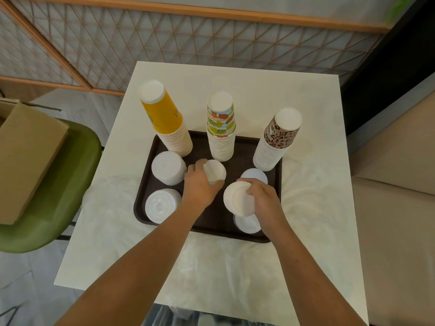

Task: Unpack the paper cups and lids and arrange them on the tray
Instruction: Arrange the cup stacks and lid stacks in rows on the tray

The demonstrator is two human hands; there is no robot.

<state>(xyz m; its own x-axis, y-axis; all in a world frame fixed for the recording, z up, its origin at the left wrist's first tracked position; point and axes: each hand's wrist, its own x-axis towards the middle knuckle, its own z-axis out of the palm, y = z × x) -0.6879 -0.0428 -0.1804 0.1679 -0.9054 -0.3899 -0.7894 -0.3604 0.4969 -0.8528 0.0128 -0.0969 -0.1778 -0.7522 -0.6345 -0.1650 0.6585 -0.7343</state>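
Left hand point(200, 185) grips a small white lid stack point(215, 171) at the centre of the dark brown rectangular tray point(217, 217); right hand point(263, 196) grips a wider cream lid stack point(236, 200) right of centre. Upturned paper cup stacks point(221, 137) line its far edge; only these lids seem unplaced.

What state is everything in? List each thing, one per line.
Yellow cups: stacked upside down, on tray.
Fruit cups: stacked upside down, on tray.
Leopard cups: stacked upside down, on tray's corner.
Far-left lids: stacked, resting on tray.
Near-left lids: stacked, resting on tray.
Left hand: fingers grip middle lids.
Right hand: fingers grip tilted lids.
Tray: flat on table.
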